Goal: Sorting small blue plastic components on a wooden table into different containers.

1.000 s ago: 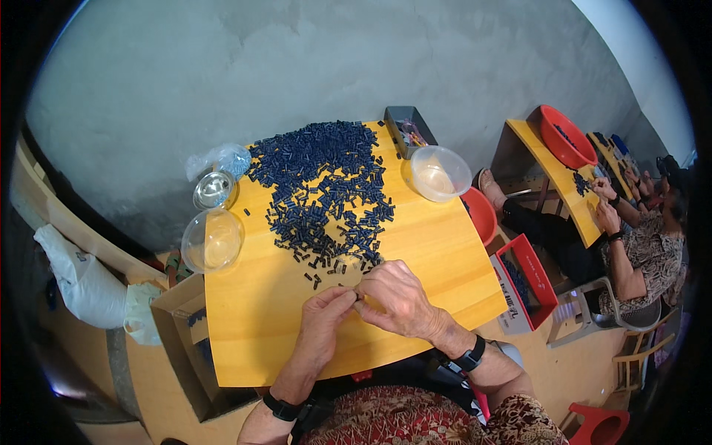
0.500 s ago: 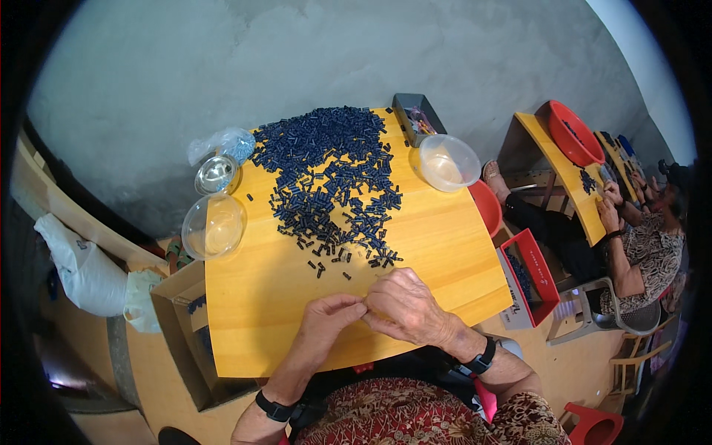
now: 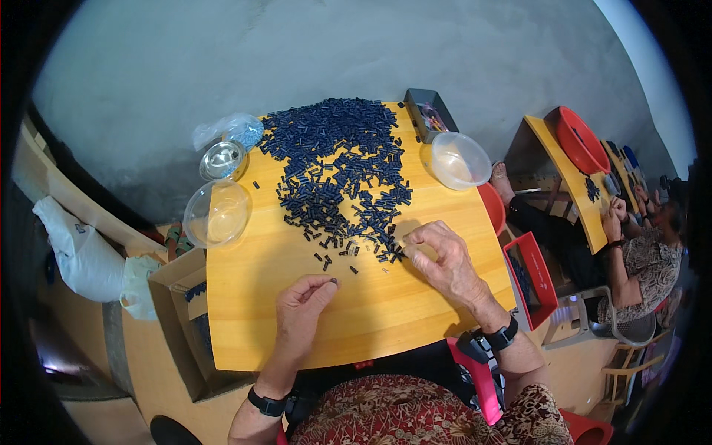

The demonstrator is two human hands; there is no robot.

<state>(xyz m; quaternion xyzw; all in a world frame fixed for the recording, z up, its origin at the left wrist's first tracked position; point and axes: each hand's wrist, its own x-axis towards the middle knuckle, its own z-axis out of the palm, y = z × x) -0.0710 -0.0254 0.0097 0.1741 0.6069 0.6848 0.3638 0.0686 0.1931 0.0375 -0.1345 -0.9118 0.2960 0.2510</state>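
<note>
1. Left hand [image 3: 300, 305], near the table's [image 3: 356, 326] near edge: thumb and finger pinch a small dark piece [image 3: 333, 281], its end showing at their tips.
2. Right hand [image 3: 449, 265], toward the right edge: curled fingers meet the pile's [image 3: 330, 124] nearest stragglers; can't tell whether they grip.
3. The pile spreads from the far edge to mid-table.

Small, short dark-blue pieces [image 3: 334, 130] are lying heaped at the far end of the yellow table [image 3: 241, 311], thinning into loose, variously turned ones nearer. One dark piece [image 3: 334, 280] is showing at the left hand's [image 3: 302, 305] fingertips.
</note>
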